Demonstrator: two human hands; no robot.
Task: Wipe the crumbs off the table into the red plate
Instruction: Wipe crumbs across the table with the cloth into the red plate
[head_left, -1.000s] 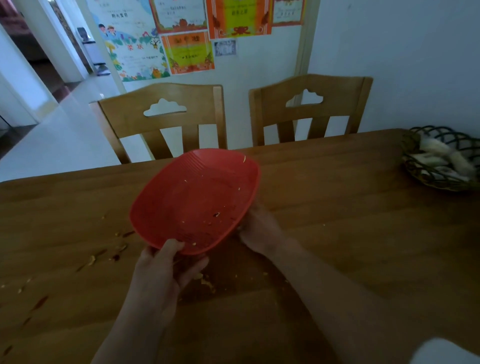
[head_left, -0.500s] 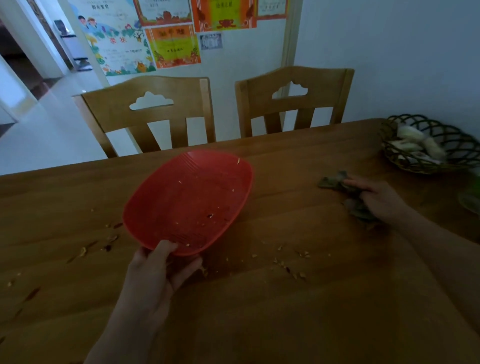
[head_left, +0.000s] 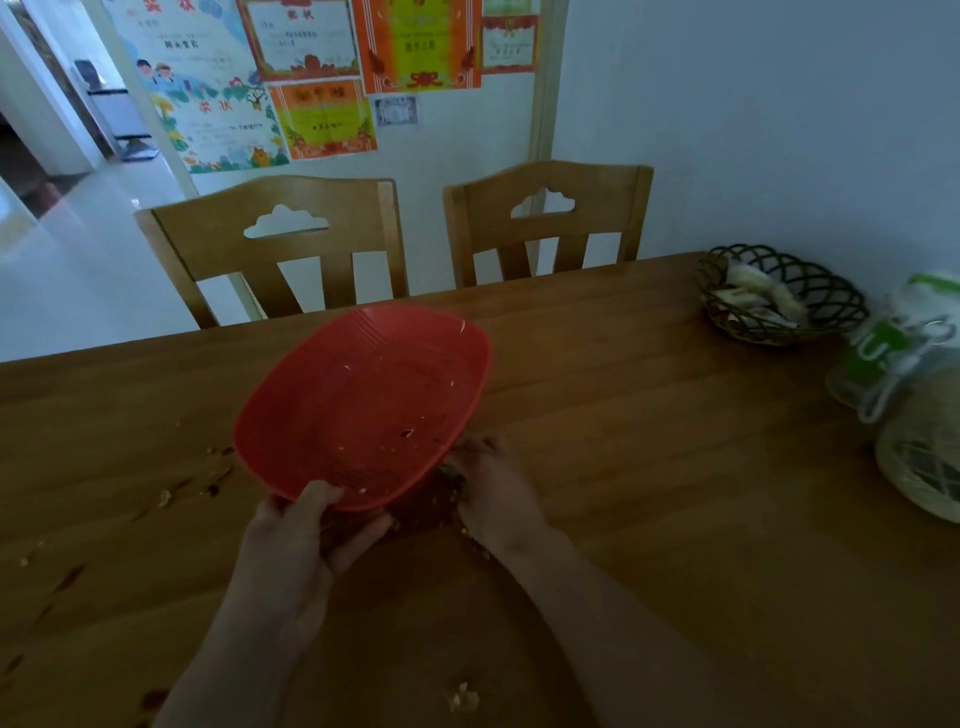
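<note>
The red plate (head_left: 363, 400) is tilted above the wooden table (head_left: 649, 441), with a few crumbs inside it. My left hand (head_left: 301, 545) grips its near rim, thumb on top and fingers beneath. My right hand (head_left: 493, 493) is pressed to the table at the plate's near right edge, its fingers curled on a dark cloth (head_left: 453, 475) that is mostly hidden under the hand. A pile of crumbs (head_left: 436, 501) lies by the cloth, under the plate's rim. More crumbs lie to the left (head_left: 166, 496) and near the front edge (head_left: 462, 696).
A dark wicker basket (head_left: 779, 296) with pale items stands at the far right of the table. Beside it are a green-and-white bag (head_left: 893, 353) and a round woven thing (head_left: 924, 467). Two wooden chairs (head_left: 291, 244) (head_left: 545, 218) stand behind the table.
My right hand has come back from the far right of the table, bringing the cloth to the plate's near right edge. The plate stays tilted in my left hand.
</note>
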